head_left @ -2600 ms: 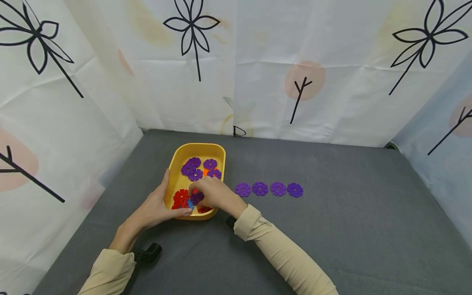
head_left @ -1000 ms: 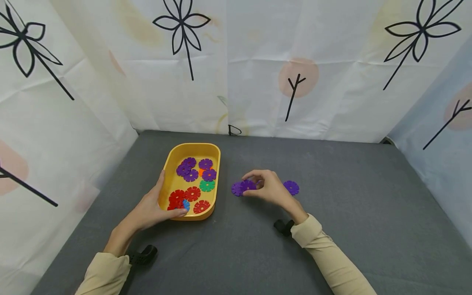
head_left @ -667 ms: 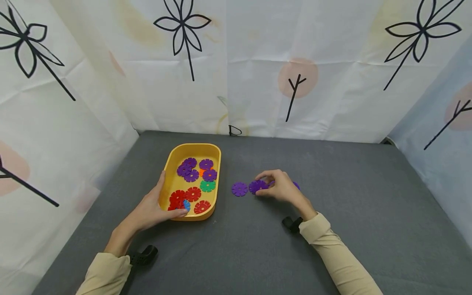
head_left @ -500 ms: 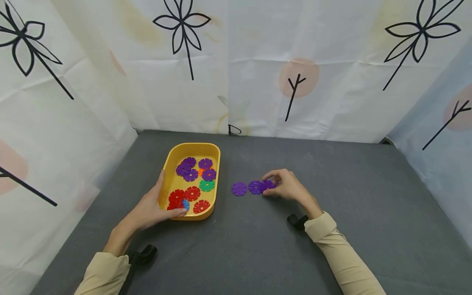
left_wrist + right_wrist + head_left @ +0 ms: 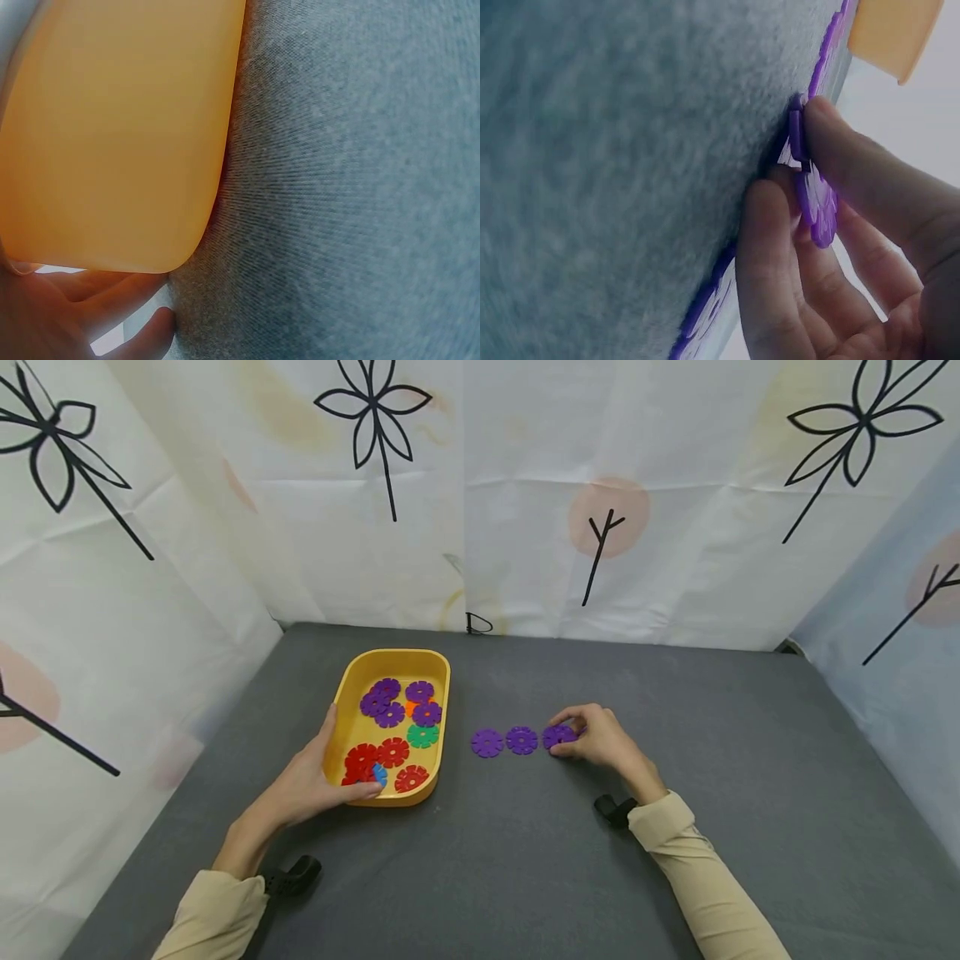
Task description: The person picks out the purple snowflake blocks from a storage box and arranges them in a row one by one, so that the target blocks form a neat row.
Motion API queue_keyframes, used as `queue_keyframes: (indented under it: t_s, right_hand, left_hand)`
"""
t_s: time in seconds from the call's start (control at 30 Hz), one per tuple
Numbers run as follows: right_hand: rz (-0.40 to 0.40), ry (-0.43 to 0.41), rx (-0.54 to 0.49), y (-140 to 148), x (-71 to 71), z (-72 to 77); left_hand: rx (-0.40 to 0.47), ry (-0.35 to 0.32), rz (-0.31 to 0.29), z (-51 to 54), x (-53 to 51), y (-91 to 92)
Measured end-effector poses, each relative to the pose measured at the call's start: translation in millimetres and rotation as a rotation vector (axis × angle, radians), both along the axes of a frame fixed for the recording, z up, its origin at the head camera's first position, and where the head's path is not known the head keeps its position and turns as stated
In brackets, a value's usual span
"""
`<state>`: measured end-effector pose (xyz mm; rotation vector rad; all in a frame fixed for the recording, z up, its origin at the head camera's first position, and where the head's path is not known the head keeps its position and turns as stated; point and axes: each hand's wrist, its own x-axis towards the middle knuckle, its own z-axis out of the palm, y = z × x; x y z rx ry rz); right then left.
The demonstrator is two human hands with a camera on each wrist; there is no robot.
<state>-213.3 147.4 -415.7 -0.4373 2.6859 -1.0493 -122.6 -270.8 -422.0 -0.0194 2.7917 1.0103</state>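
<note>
My left hand [image 5: 311,785] grips the near left corner of a yellow tray [image 5: 367,736], thumb over the rim and fingers along the outer wall. In the left wrist view the tray's side [image 5: 112,135] fills much of the picture. Inside lie flower-shaped plastic discs: purple discs [image 5: 389,715], red discs [image 5: 410,778], a green disc [image 5: 423,736], a blue one [image 5: 380,774] and a partly covered orange one. My right hand [image 5: 603,742] pinches a purple disc [image 5: 821,202] between thumb and fingers, tilted, low over the purple row.
Right of the tray, purple discs [image 5: 487,743] lie in a row on the grey cloth-covered table [image 5: 480,868]. The right hand hides the row's right end in the head view; a disc [image 5: 705,307] shows there in the right wrist view. A patterned curtain [image 5: 525,552] encloses the table.
My right hand took a purple disc from the tray, carried it over to the row, then moved rightward along it. My left hand has stayed on the tray.
</note>
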Motion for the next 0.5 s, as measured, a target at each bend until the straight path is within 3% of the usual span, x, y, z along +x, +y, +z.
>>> queue_keyframes:
  t_s: [0.5]
  right_hand:
    - [-0.048, -0.015, -0.009, 14, -6.3, 3.4]
  left_hand:
    - [0.007, 0.014, -0.014, 0.5, 0.0, -0.5]
